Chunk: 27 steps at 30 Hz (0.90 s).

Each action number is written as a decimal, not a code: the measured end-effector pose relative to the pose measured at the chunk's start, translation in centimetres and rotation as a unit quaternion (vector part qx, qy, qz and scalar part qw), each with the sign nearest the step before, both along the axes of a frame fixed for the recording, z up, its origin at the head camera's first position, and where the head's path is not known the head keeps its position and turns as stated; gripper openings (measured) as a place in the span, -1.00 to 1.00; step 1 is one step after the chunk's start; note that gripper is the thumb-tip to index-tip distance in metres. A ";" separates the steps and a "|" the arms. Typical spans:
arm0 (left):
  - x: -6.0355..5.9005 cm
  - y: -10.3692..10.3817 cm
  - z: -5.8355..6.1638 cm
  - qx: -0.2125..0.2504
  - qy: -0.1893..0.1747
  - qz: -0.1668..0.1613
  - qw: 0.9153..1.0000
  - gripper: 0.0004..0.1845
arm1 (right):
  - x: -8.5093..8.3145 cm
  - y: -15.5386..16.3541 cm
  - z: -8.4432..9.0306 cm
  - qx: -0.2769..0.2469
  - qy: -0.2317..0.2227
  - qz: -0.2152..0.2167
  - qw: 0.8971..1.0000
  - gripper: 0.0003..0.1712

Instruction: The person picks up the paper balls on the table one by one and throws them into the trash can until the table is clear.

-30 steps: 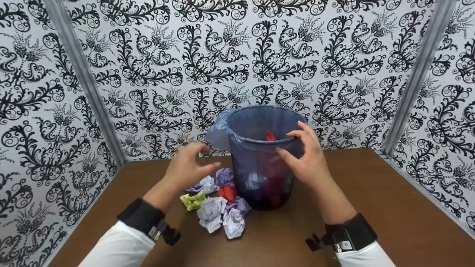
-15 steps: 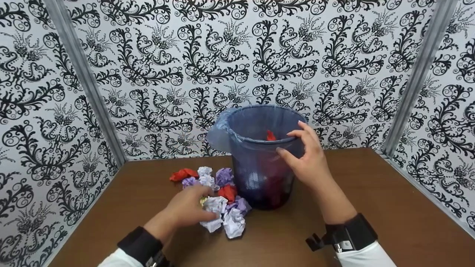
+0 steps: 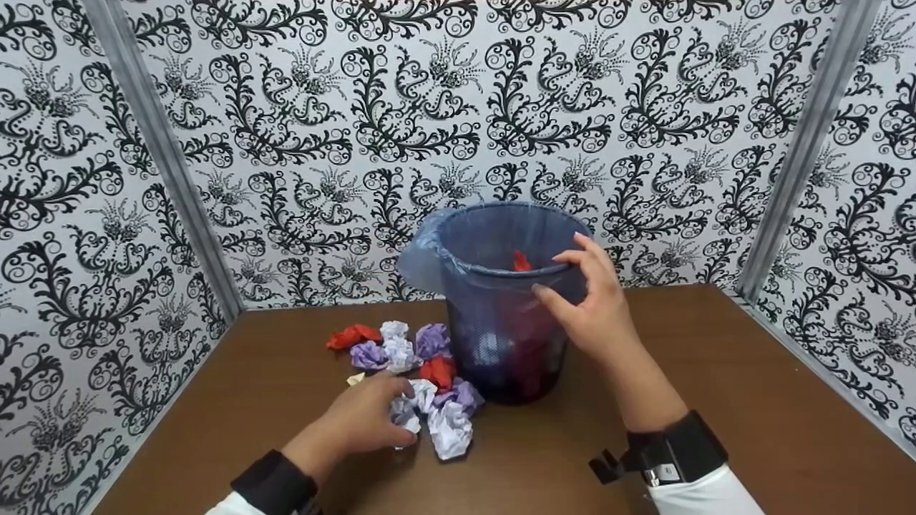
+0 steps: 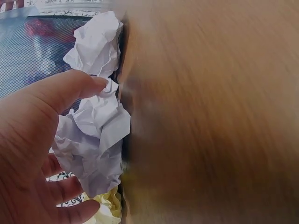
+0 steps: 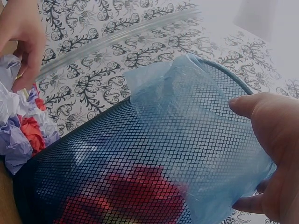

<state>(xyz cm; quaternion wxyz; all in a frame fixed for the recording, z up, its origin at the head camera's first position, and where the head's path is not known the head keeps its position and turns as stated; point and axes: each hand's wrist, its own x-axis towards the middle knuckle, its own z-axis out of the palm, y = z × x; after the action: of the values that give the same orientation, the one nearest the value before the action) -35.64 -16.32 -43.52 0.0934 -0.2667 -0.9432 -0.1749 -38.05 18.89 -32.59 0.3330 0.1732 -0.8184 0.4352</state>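
A dark mesh bin (image 3: 501, 336) with a blue plastic liner (image 5: 205, 135) stands on the brown table (image 3: 715, 400); red paper shows inside it. My right hand (image 3: 565, 275) grips the bin's rim on the near right, thumb outside the mesh (image 5: 140, 154). Left of the bin lies a pile of crumpled paper balls. My left hand (image 3: 397, 413) curls round a white paper ball (image 4: 96, 135) at the pile's near edge. A second white ball (image 3: 449, 431) lies just right of it, and a yellow ball (image 4: 107, 212) sits under my fingers.
Red (image 3: 354, 335), purple (image 3: 368, 354) and white (image 3: 397, 345) paper balls lie behind my left hand, a red one (image 3: 438, 370) against the bin. Patterned walls (image 3: 501, 107) close in the table at the back and both sides.
My left hand dropped from beside the bin's rim to the paper pile and closed round a white ball. The right hand and bin have not moved.
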 end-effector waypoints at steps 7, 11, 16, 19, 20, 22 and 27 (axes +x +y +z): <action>0.1 -0.3 0.0 0.028 -0.046 -0.007 0.999 -0.59 | 0.0 0.0 0.0 0.000 0.000 -0.003 1.000 -0.47; 0.1 -0.5 -0.1 0.039 -0.046 -0.022 0.998 -0.67 | 0.0 0.0 -0.1 -0.005 0.002 -0.002 1.000 -0.48; 0.2 -0.7 0.0 0.055 -0.050 -0.047 0.996 -0.73 | -0.1 0.1 -0.2 -0.006 0.001 -0.001 1.000 -0.48; 0.6 -0.6 0.3 0.063 -0.066 -0.052 0.994 -0.73 | -0.1 0.1 -0.2 -0.005 0.001 -0.003 1.000 -0.48; 0.7 -0.5 0.4 0.064 -0.069 -0.051 0.994 -0.74 | -0.1 0.0 -0.2 -0.005 0.001 -0.004 1.000 -0.48; 1.0 -0.4 0.9 0.066 -0.067 -0.050 0.994 -0.74 | -0.2 0.0 -0.2 -0.004 0.000 -0.004 1.000 -0.48; 1.3 -0.4 2.6 0.066 -0.047 -0.046 0.996 -0.72 | -0.1 0.0 -0.2 -0.002 -0.004 -0.003 1.000 -0.46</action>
<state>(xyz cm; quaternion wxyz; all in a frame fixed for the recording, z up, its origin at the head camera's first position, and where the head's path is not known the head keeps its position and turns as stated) -34.29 -16.71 -40.96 0.0581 -0.2943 -0.9198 -0.2530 -38.20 18.89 -32.78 0.3313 0.1682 -0.8193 0.4367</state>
